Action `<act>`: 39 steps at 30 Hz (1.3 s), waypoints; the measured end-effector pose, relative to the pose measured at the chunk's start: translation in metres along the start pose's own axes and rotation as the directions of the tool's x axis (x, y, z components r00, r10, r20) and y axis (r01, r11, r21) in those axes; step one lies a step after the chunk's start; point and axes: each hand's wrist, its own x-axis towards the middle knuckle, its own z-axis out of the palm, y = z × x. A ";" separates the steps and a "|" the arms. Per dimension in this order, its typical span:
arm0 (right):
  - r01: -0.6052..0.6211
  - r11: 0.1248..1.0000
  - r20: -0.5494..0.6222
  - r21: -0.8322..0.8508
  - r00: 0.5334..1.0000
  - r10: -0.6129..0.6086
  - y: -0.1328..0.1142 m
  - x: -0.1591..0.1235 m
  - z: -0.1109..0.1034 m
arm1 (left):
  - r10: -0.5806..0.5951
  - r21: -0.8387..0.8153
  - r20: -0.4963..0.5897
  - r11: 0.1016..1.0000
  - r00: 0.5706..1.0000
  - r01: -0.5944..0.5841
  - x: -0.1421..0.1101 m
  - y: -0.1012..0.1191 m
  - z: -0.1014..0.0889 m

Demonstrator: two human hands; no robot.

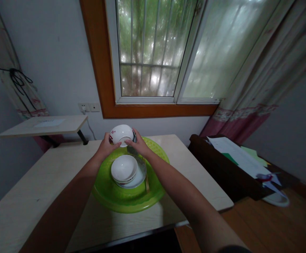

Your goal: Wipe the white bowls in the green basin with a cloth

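Note:
Both hands grip a white bowl (121, 132) with red markings, raised above the far part of a green basin (132, 207). My left hand (108, 144) is closed on the bowl's left side, its thumb near the foot ring. On the right side my right hand (139, 143) holds it, with the thumb at the base. The bowl is tilted so that its underside faces me. Inside the basin, a stack of white bowls (123, 168) rests on a white plate (138, 175). Chopsticks (147, 181) lean to the right of the plate.
The basin stands on a pale wooden table (195, 179). A small raised shelf (60, 124) with a paper on it is at the left, near a wall socket (89, 107). Papers (237, 154) lie on a dark piece of furniture (216, 168) to the right, below the window.

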 end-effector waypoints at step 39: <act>0.575 0.652 0.408 -0.494 0.816 -0.411 -0.050 -0.008 0.006 | 0.033 0.264 0.025 0.964 0.999 -0.038 0.002 -0.007 0.000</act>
